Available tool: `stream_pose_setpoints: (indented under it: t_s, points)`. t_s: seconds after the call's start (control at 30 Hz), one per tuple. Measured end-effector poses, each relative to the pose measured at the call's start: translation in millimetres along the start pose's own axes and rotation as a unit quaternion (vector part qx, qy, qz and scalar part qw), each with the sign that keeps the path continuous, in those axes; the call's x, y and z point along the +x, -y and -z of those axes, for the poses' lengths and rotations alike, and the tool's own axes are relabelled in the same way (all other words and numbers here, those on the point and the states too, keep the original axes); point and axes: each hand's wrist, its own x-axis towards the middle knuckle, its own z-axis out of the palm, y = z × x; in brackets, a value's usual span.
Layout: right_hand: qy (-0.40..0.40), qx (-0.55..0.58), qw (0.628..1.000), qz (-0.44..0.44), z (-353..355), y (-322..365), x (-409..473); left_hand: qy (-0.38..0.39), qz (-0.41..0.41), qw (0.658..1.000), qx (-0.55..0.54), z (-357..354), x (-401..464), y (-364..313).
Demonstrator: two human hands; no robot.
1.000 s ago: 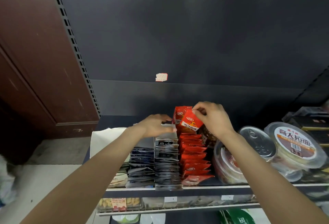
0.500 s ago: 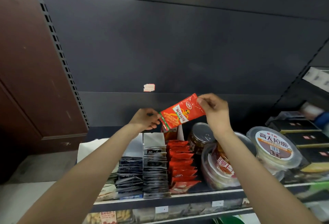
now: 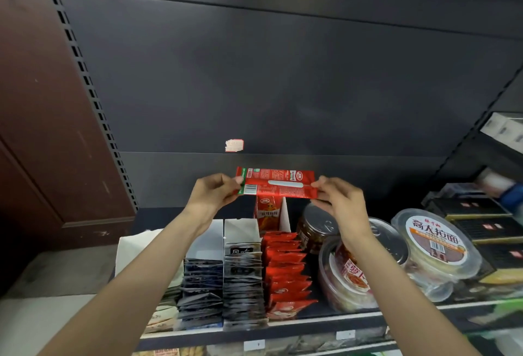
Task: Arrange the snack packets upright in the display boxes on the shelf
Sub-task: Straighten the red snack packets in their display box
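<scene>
Both hands hold one red packet (image 3: 276, 184) level in the air, above the far end of the red display box (image 3: 271, 215) on the shelf (image 3: 311, 320). The left hand (image 3: 210, 195) pinches the packet's left end, thumb against curled fingers (image 3: 236, 181); the right hand (image 3: 338, 204) pinches the right end the same way. The printed back with the barcode faces the camera, and the long side lies sideways.

The row of red packets (image 3: 285, 270) in that box stands mostly on edge and runs from the near lip back toward the box's tall rear panel. A gap seems to remain at the far end, just in front of that panel.

To do this step well, the packet likely needs turning so a short end points down and its front matches the row. Then it should slide straight into the gap, one hand steadying the neighbours so they do not topple forward. The jar (image 3: 315, 228) just right of the box leaves little side room.
</scene>
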Motion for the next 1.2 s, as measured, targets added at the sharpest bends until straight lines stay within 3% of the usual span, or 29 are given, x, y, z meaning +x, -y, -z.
stream_pose_setpoints:
  t_s: [0.2, 0.3, 0.57, 0.7, 0.8, 1.0, 1.07, 1.13, 1.2]
  points:
    - [0.060, -0.002, 0.998, 0.028, 2, -2, -5, 0.081, -0.111, 0.984, 0.116, 9, -11, -6]
    - [0.100, -0.014, 0.994, 0.045, 5, 0, -8, 0.100, -0.124, 0.980, 0.118, 11, -14, -7]
    - [0.112, -0.021, 0.992, 0.046, 6, -5, -11, 0.106, -0.128, 0.981, 0.098, 16, -14, 2]
    - [0.112, 0.007, 0.993, 0.048, 5, -2, -10, 0.108, -0.104, 0.985, 0.086, 20, -9, 7]
    - [0.119, 0.039, 0.992, 0.034, 4, -1, -8, 0.112, -0.034, 0.993, 0.004, 21, -6, 11]
    - [0.057, -0.116, 0.981, 0.147, -1, 5, 3, 0.125, 0.072, 0.987, -0.070, 13, -3, 13]
    - [0.046, -0.116, 0.980, 0.152, 1, 6, 7, 0.112, 0.076, 0.991, -0.015, 6, -1, 12]
    - [0.031, -0.149, 0.976, 0.154, 1, 7, 12, 0.076, 0.051, 0.988, 0.126, 2, 5, 16]
    - [0.000, -0.189, 0.970, 0.154, 2, 6, 16, 0.042, -0.002, 0.958, 0.284, 2, 13, 24]
